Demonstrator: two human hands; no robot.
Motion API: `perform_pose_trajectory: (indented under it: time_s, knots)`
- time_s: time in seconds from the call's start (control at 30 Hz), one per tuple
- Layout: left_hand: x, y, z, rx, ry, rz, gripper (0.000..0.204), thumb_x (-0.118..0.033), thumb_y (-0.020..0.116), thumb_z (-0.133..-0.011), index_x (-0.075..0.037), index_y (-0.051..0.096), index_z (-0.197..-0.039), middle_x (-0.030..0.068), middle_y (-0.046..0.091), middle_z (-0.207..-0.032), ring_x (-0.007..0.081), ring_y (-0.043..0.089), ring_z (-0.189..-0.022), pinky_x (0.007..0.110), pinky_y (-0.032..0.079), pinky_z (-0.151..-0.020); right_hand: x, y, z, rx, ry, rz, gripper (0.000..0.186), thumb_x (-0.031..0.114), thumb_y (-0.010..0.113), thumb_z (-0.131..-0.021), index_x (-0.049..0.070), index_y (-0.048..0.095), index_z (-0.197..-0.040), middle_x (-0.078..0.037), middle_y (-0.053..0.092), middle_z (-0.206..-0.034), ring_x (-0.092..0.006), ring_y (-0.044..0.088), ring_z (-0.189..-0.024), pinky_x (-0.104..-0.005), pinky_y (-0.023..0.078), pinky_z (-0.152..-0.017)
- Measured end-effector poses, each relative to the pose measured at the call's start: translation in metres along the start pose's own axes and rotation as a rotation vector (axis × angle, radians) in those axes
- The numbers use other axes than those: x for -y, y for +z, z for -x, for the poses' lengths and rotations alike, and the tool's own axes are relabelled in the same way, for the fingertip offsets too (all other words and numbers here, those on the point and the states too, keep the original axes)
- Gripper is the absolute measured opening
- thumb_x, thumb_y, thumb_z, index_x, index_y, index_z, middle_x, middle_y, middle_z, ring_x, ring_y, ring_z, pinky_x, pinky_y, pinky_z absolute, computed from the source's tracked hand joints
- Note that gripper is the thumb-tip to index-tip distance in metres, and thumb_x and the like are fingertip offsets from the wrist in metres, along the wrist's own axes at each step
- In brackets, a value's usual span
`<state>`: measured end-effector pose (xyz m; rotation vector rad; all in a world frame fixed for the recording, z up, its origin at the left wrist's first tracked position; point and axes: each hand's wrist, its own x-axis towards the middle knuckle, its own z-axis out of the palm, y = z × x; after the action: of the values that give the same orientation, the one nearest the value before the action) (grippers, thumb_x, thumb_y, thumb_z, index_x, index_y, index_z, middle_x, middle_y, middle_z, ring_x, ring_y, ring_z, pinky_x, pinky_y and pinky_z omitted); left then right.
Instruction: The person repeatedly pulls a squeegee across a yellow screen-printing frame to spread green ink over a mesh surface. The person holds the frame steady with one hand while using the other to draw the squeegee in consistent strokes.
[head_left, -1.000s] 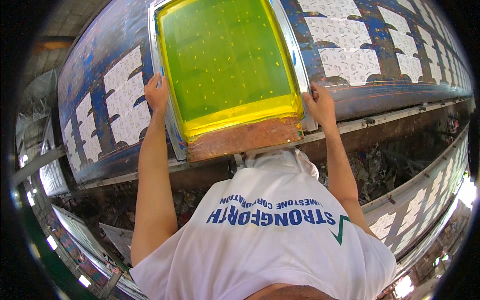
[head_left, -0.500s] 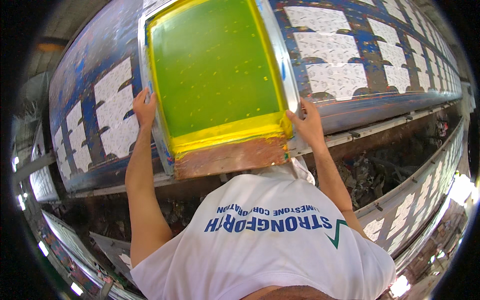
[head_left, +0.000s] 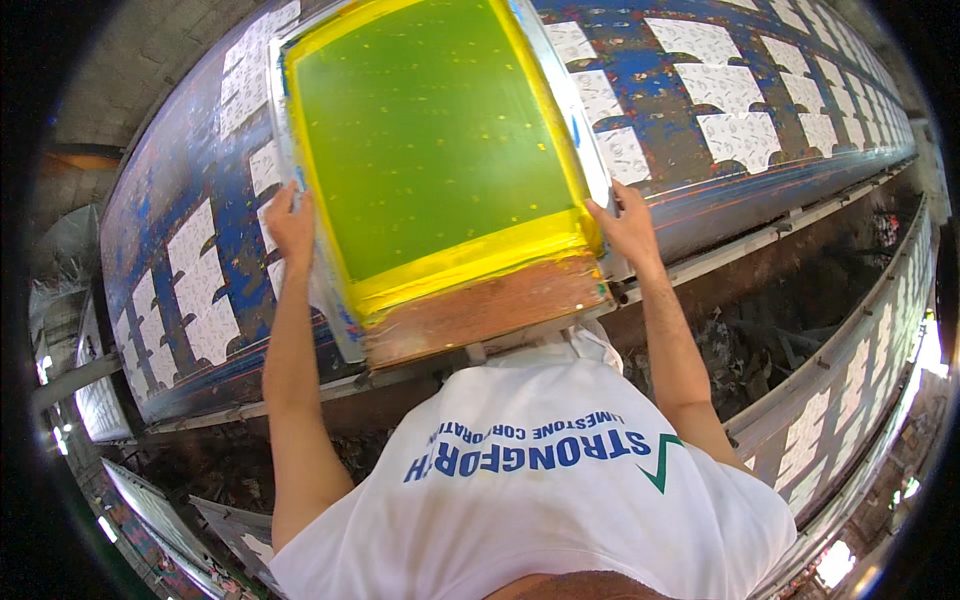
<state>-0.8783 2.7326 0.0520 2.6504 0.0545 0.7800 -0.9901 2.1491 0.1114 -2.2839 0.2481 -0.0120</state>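
Between my two hands is a screen printing frame (head_left: 430, 150) with green mesh, yellow tape around its inside edge and pale metal sides. A brown wooden strip (head_left: 490, 310) lies along its near end. My left hand (head_left: 291, 222) grips the left rail, fingers curled over the metal. On the opposite rail, near the close corner, my right hand (head_left: 628, 222) is closed with the thumb on top. Under and around the frame stretches a long blue, paint-stained table (head_left: 690, 215). What lies directly beneath the frame is hidden.
White printed fabric pieces (head_left: 722, 90) lie in rows on the table to the right, and more fabric pieces (head_left: 202, 285) lie to the left. A metal rail (head_left: 745, 255) runs along the near edge. Behind me stands another long table (head_left: 810, 420) with pale pieces on it.
The frame and both hands have shifted along the table to the left, as the fabric pieces now sit farther right. Both hands keep their hold on the rails.
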Motion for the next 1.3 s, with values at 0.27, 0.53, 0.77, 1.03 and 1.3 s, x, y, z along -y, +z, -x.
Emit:
perform_pose_trajectory:
  time_s: [0.27, 0.53, 0.77, 1.03, 1.3]
  knots:
    - [-0.173, 0.083, 0.019, -0.045, 0.021, -0.021, 0.040, -0.023, 0.081, -0.087, -0.006, 0.077, -0.123, 0.0197, 0.074, -0.120, 0.0371, 0.067, -0.110, 0.045, 0.051, -0.099, -0.124, -0.107, -0.046, -0.040, 0.144, 0.079, 0.079, 0.048, 0.076, -0.094, -0.011, 0.056, -0.142, -0.032, 0.059, -0.138, -0.0428, 0.056, -0.132, -0.0472, 0.044, -0.113]
    - [-0.223, 0.094, 0.032, -0.049, 0.014, -0.017, 0.039, -0.019, 0.081, -0.085, -0.003, 0.077, -0.120, 0.0201, 0.073, -0.118, 0.0378, 0.065, -0.109, 0.046, 0.052, -0.095, -0.151, -0.146, -0.067, 0.041, 0.100, 0.096, 0.084, 0.049, 0.074, -0.094, -0.015, 0.052, -0.144, -0.038, 0.057, -0.141, -0.0457, 0.056, -0.133, -0.0484, 0.045, -0.113]
    - [-0.225, 0.107, 0.042, 0.000, -0.032, -0.037, 0.039, -0.021, 0.081, -0.085, -0.004, 0.078, -0.119, 0.0195, 0.074, -0.115, 0.0379, 0.064, -0.105, 0.046, 0.051, -0.094, -0.148, -0.163, -0.062, 0.135, 0.055, 0.173, 0.085, 0.049, 0.072, -0.095, -0.016, 0.050, -0.145, -0.037, 0.059, -0.138, -0.0455, 0.058, -0.131, -0.0476, 0.047, -0.109]
    - [-0.214, 0.119, 0.046, -0.023, -0.046, -0.027, 0.040, -0.024, 0.082, -0.083, -0.006, 0.079, -0.118, 0.0204, 0.074, -0.114, 0.0401, 0.065, -0.104, 0.049, 0.052, -0.095, -0.120, -0.169, -0.052, 0.115, 0.063, 0.167, 0.067, 0.030, 0.075, -0.096, -0.010, 0.053, -0.146, -0.032, 0.063, -0.135, -0.0416, 0.064, -0.124, -0.0443, 0.048, -0.108]
    - [-0.227, 0.114, 0.051, -0.041, -0.071, 0.067, 0.039, -0.022, 0.079, -0.084, -0.005, 0.078, -0.119, 0.0211, 0.073, -0.115, 0.0417, 0.064, -0.106, 0.051, 0.051, -0.099, -0.042, -0.125, 0.022, 0.625, -0.748, 0.239, 0.064, 0.014, 0.084, -0.079, 0.004, 0.063, -0.139, -0.020, 0.064, -0.136, -0.0403, 0.060, -0.127, -0.0499, 0.046, -0.115]
